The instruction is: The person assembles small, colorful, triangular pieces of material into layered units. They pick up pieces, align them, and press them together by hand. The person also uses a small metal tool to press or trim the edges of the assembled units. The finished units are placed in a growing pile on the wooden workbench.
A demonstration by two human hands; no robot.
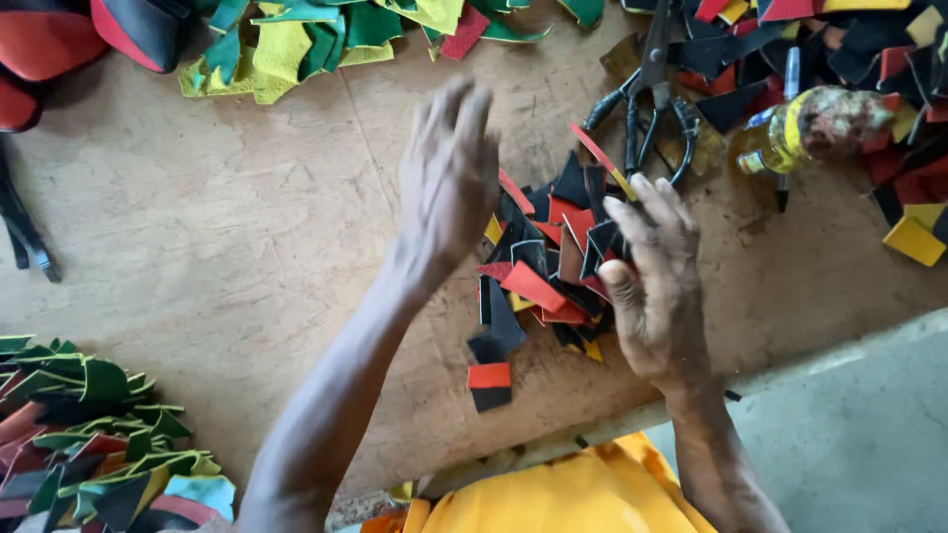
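Right hand point(660, 286): fingers spread and slightly curled, palm turned toward the pile of cut scraps point(545, 265), fingertips touching its right edge; nothing closed in the grasp. Left hand point(449, 178): raised above the board, fingers extended and loosely together, holding nothing; it is blurred, so whether it touches the pile's left edge cannot be told. The pile lies between the two hands on the wooden board point(227, 237), made of small angular pieces in black, red and a few yellow; one red-and-black piece point(490, 384) sits just apart at the near side. Just beyond the pile, black-handled scissors point(647, 94) lie on the board, blades pointing away. Beside them to the right, a yellowish bottle point(805, 133) lies on its side among more black, red and yellow offcuts point(889, 59). Far edge: a heap of green and yellow pieces point(316, 39). Near left corner: a stack of green-edged pieces point(94, 434). Yellow cloth point(563, 494) shows at the bottom edge.
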